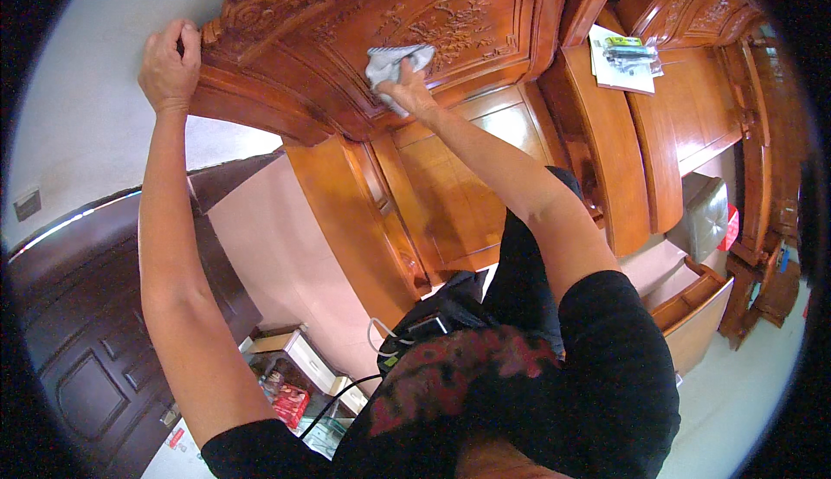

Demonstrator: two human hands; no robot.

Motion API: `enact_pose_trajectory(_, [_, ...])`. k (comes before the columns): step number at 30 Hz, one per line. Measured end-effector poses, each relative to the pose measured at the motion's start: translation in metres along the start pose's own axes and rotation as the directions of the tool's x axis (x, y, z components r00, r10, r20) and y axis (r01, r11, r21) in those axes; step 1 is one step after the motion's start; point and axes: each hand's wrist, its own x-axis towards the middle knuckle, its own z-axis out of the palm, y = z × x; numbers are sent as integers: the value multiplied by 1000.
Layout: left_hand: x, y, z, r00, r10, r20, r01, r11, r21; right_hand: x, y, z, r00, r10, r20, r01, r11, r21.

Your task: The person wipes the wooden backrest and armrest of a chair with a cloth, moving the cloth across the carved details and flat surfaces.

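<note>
My right hand holds a light grey and white cloth against the carved wooden backrest of a large reddish-brown seat. Raised floral carving shows just right of the cloth. At the upper left, my left hand is curled at the outer end of the backrest's carved top rail, near the pale wall. Whether its fingers grip the wood is hard to tell. Below the backrest lies the polished wooden seat panel, with one of my legs over it.
A wooden side surface on the right bears papers and plastic-wrapped items. Beyond are another carved seat, a grey cushion and an open drawer. A dark panelled door stands lower left, near a cabinet with a red box.
</note>
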Motion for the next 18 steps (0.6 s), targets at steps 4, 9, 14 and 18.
enact_pose_trajectory(4, [-1, -4, 5, 992, 50, -113, -60, 994, -94, 20, 1, -29, 996, 83, -36, -73, 975, 210])
enact_pose_trajectory(9, [-3, -13, 6, 1000, 15, -19, -16, 999, -37, 48, -1, -94, 772, -5, -635, 66, 995, 72])
enact_pose_trajectory(14, [1, -3, 8, 999, 7, -52, -7, 1000, -4, 40, 7, -55, 866, -89, -493, 19, 989, -144])
enact_pose_trajectory(18, [2, -6, 5, 991, 83, -103, -83, 997, 4, 14, 11, 22, 999, -39, 18, 38, 999, 38])
